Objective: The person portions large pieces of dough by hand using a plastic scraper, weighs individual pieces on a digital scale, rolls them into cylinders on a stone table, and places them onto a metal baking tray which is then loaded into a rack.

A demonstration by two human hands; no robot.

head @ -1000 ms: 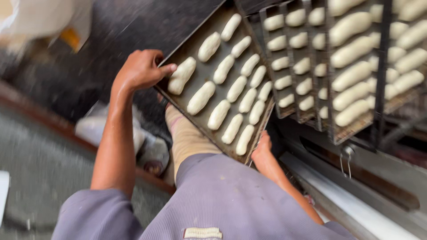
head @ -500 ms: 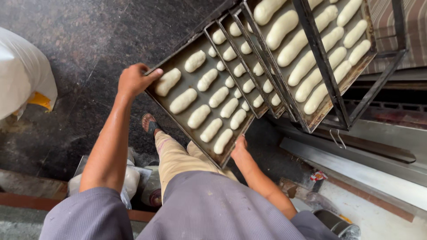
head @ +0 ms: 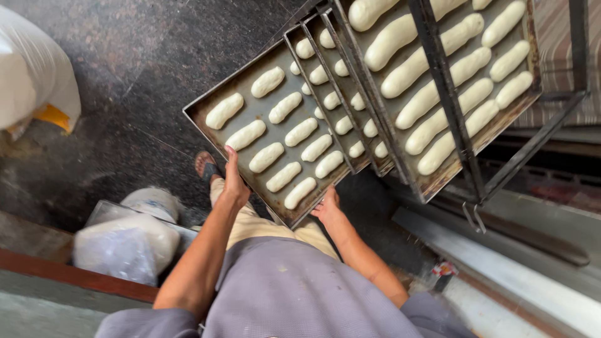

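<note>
Left hand (head: 235, 181) and right hand (head: 328, 206) each grip the dark metal tray of pale dough rolls (head: 206, 112) at its 6 o'clock edge, fingers curled around the rim

Dark stone floor (head: 144, 69) under my view, lit by soft daylight.
I see a white sack (head: 31, 75) at the left edge, tied plastic bags (head: 125, 241) by a reddish wooden ledge (head: 69, 275), and a pale metal rail (head: 501, 263) running lower right.

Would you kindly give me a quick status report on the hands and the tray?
Both hands grip tray near edge. Dough rolls in rows. Tray partly in rack, under other trays.
</note>
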